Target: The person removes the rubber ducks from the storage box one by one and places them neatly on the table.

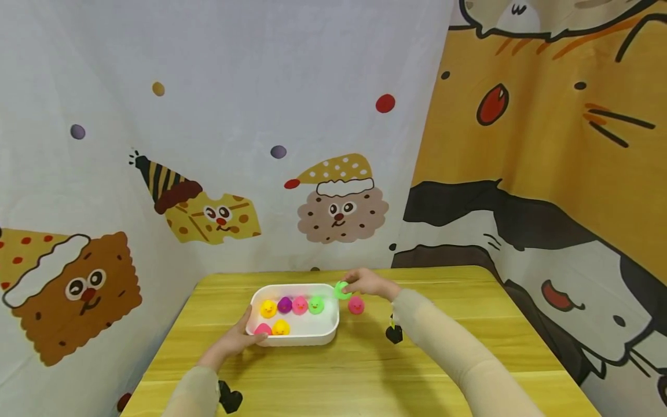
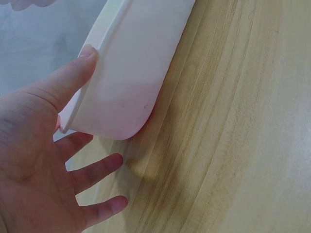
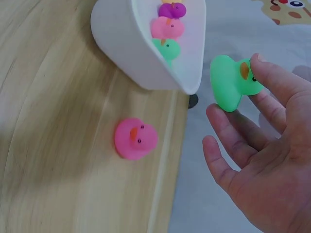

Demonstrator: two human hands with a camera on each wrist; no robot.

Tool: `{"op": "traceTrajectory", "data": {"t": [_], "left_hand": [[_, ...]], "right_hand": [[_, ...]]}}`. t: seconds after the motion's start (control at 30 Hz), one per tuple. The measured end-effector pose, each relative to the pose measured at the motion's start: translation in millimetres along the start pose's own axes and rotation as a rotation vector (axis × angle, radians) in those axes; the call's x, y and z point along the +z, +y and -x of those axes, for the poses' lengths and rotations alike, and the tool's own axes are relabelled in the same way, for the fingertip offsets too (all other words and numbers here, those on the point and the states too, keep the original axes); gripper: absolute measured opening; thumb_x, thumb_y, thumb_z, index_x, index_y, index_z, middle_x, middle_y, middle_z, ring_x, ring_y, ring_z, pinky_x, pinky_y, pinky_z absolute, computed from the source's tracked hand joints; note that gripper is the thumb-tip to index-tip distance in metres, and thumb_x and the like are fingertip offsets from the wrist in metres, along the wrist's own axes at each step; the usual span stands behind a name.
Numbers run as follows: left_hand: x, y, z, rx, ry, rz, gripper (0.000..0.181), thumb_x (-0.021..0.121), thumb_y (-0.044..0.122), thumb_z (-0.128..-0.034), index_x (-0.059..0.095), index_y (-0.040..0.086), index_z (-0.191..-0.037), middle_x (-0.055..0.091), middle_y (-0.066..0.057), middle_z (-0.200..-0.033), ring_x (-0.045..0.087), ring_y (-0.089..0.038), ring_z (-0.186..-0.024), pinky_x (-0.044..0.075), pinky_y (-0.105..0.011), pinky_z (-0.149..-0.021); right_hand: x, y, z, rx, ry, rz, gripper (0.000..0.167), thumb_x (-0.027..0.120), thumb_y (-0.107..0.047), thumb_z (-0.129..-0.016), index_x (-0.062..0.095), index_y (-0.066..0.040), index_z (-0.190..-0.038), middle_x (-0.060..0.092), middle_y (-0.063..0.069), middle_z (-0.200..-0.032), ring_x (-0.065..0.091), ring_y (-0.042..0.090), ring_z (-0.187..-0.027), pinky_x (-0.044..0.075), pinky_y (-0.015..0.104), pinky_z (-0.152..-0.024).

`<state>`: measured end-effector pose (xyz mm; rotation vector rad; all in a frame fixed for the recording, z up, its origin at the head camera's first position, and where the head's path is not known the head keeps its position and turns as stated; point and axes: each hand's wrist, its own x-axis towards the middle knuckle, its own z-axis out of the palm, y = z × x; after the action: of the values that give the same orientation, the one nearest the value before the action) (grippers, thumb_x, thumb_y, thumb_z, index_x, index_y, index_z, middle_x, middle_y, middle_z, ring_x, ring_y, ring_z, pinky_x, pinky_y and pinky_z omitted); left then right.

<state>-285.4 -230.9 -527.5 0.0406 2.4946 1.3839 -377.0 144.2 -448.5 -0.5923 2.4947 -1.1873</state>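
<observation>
Pinching green duck [image 3: 226, 85] with right grip [image 1: 367, 282] — beside white container [image 1: 312, 340], near pink duck [image 3: 135, 139] on surface [image 1: 312, 382]. Touching container rim [image 2: 74, 109] with loosely spread left grip [image 1: 234, 340]

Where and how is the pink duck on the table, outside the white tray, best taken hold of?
I would pinch the pink duck across its rounded sides, coming from above and the right: it sits upright, and the white tray stands close on the left.
</observation>
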Motion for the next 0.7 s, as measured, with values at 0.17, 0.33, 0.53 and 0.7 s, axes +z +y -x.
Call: {"op": "traceTrajectory", "data": {"t": [0.17, 0.33, 0.53, 0.7], "left_hand": [[0.1, -0.4, -0.6, -0.007, 0.000, -0.004, 0.104, 0.069, 0.039, -0.0893, -0.005, 0.005, -0.154, 0.004, -0.033, -0.154, 0.011, -0.057, -0.137, 0.009, -0.072, -0.105], [-0.2, 2.5, 1.0, -0.029, 0.012, -0.010, 0.102, 0.070, 0.036, -0.0895, -0.003, 0.007, -0.155, 0.006, -0.032, -0.155, 0.013, -0.056, -0.137, 0.011, -0.072, -0.105], [-0.2, 0.2, 0.0, -0.028, 0.009, -0.021, 0.102, 0.069, 0.037, -0.0898, -0.004, 0.007, -0.155, 0.006, -0.031, -0.155, 0.012, -0.056, -0.137, 0.011, -0.072, -0.105], [-0.6, 0.8, -0.4, -0.027, 0.007, -0.023, 0.103, 0.070, 0.037, -0.0895, -0.004, 0.008, -0.155, 0.006, -0.032, -0.155, 0.012, -0.056, -0.137, 0.011, -0.071, -0.105]], "right_hand": [[-7.4, 1.0, 8.3, 0.017, 0.008, -0.015, 0.033, 0.068, -0.020, -0.091, 0.064, -0.001, -0.118, 0.067, 0.009, -0.113, 0.063, 0.020, -0.094, 0.048, 0.055, -0.090], [-12.4, 7.2, 12.7, 0.024, 0.028, -0.010, 0.032, 0.067, -0.021, -0.092, 0.064, -0.003, -0.117, 0.067, 0.005, -0.110, 0.063, 0.018, -0.091, 0.050, 0.045, -0.084], [-18.2, 18.7, 16.6, 0.027, 0.052, -0.016, 0.029, 0.067, -0.021, -0.092, 0.065, -0.003, -0.115, 0.068, 0.003, -0.104, 0.062, 0.018, -0.090, 0.049, 0.040, -0.078], [-22.1, 25.0, 20.7, 0.043, 0.079, -0.035, 0.026, 0.068, -0.020, -0.091, 0.066, -0.003, -0.111, 0.068, 0.003, -0.101, 0.061, 0.017, -0.089, 0.049, 0.047, -0.083]]}}
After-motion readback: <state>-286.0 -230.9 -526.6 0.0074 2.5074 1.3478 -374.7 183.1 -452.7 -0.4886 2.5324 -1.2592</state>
